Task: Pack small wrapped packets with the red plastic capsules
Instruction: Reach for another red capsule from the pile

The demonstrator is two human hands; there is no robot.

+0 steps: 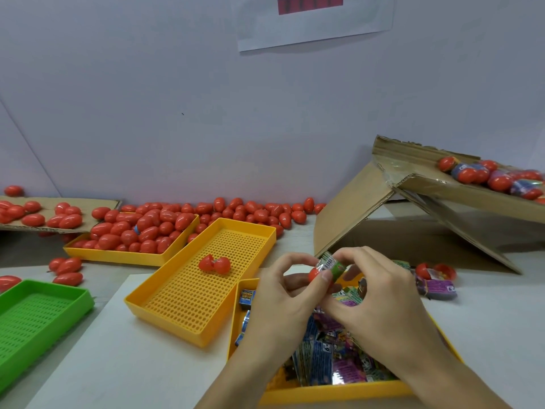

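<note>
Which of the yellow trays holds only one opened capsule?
The middle yellow tray, lying diagonally, holds just one opened red capsule. The far-left tray is heaped with closed capsules; the nearest tray holds wrapped packets.

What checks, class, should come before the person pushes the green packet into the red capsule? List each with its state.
1. Left hand grips the red capsule half: ok.
2. Right hand pinches the green packet: ok.
3. Packet rolled small enough to fit: cannot tell.
4. Packet fully inside the capsule: not ok, most sticks out.
5. Second capsule half ready to close: cannot tell, hidden by fingers.
6. More packets in the near yellow tray: ok.
</note>
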